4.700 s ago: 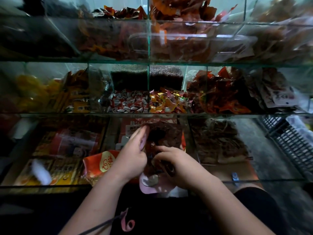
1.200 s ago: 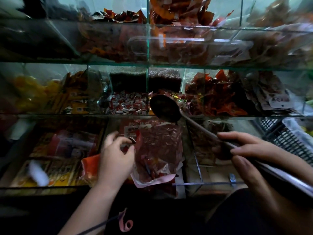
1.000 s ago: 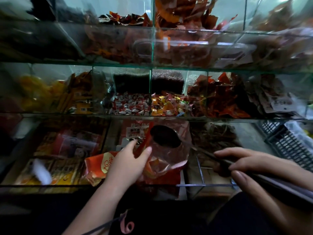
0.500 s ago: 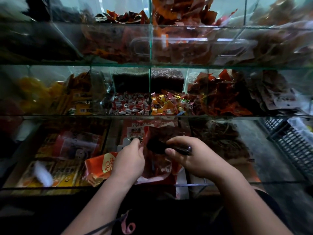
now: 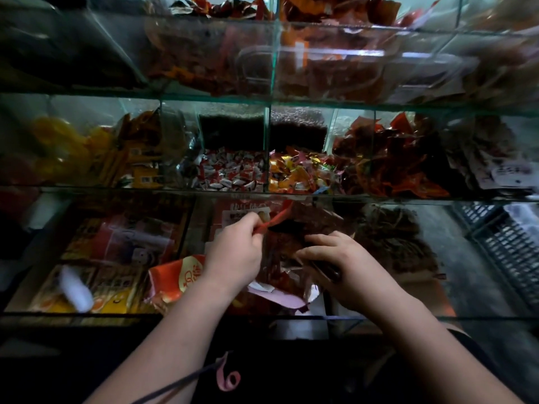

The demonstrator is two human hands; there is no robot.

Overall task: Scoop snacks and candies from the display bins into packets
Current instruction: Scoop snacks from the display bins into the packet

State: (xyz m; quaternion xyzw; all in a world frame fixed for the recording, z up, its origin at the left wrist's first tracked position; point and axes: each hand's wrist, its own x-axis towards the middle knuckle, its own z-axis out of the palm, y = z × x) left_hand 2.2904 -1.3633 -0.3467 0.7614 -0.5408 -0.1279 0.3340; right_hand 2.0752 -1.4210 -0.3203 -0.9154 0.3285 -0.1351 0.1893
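The packet (image 5: 280, 258) hangs between both hands above the lowest glass bin (image 5: 102, 315). Its long axis runs from the open mouth, tilted up and away, down to its pink bottom edge. The left hand (image 5: 233, 258) pinches the red rim between its fingers. The right hand (image 5: 347, 266) curls its fingers round a dark scoop (image 5: 328, 269), whose bowl is lost inside the dim packet.

dim light; 3 tiers of glass shelving (image 5: 87, 94), grey floor (image 5: 466, 272) at right, black slatted crate (image 5: 507, 246) on it.
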